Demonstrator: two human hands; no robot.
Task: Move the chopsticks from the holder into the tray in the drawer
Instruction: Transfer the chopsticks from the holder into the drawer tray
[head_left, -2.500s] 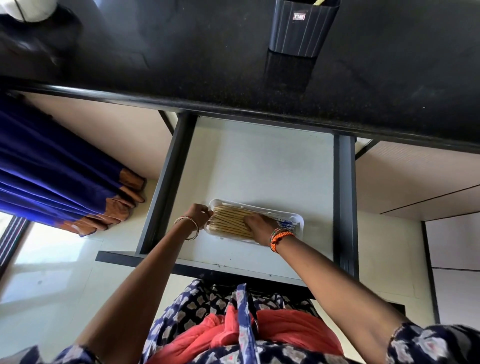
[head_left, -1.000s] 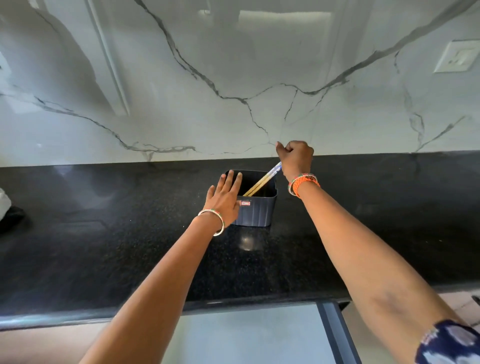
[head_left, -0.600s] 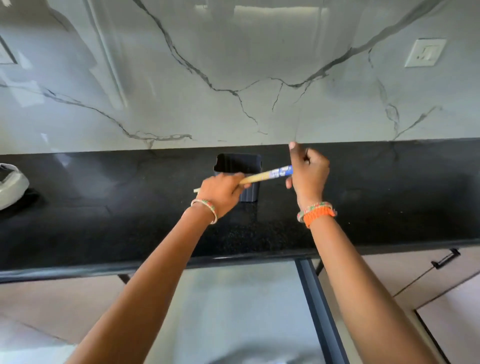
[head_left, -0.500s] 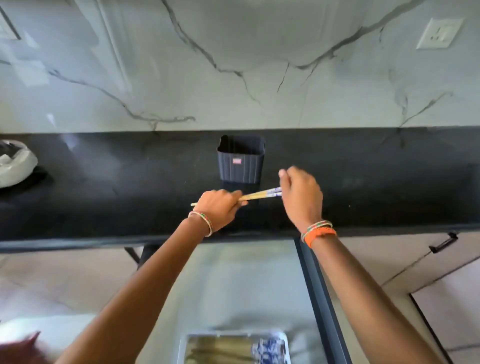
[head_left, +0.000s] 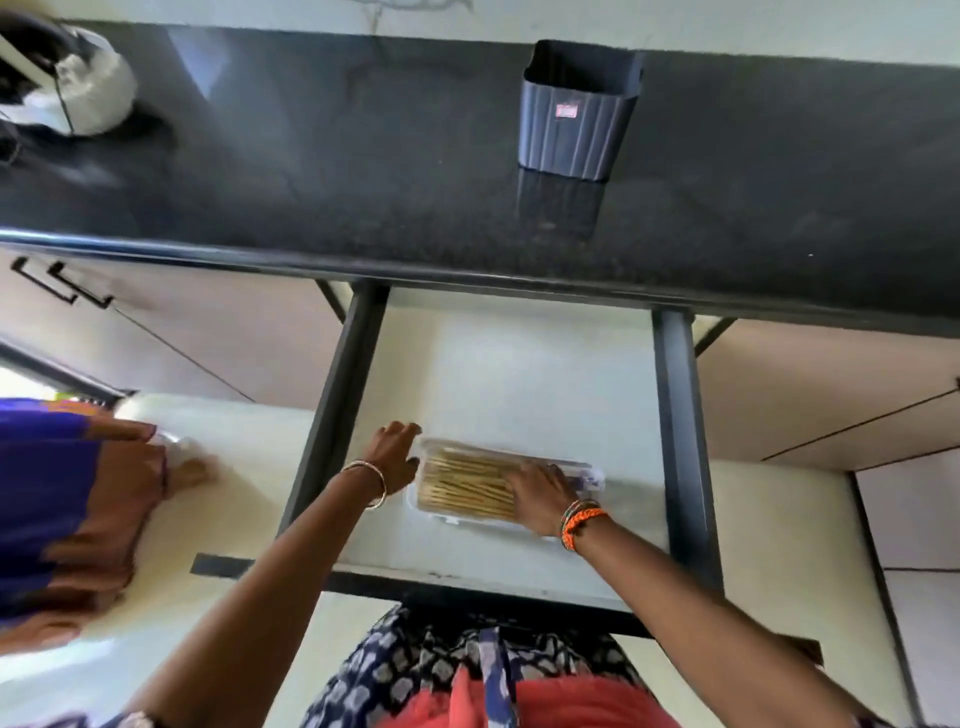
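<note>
A clear plastic tray (head_left: 597, 475) lies in the open drawer (head_left: 519, 374) and holds several pale wooden chopsticks (head_left: 462, 483), lined up left to right. My right hand (head_left: 540, 496) lies palm down on the right half of the pile, covering the blue ends. My left hand (head_left: 392, 457) is at the tray's left end with its fingers spread and nothing in it. The dark ribbed holder (head_left: 576, 111) stands on the black counter (head_left: 311, 171) behind the drawer. Its inside is hidden from here.
A white object (head_left: 93, 88) sits at the counter's far left. Another person in blue and orange cloth (head_left: 52, 493) stands at the left by the floor. Dark rails (head_left: 678, 441) frame the drawer, and cabinet handles (head_left: 62, 283) show at the left.
Both hands carried a pair of chopsticks from above the counter down into the drawer. My left hand has let go, and the view has tipped down onto the tray.
</note>
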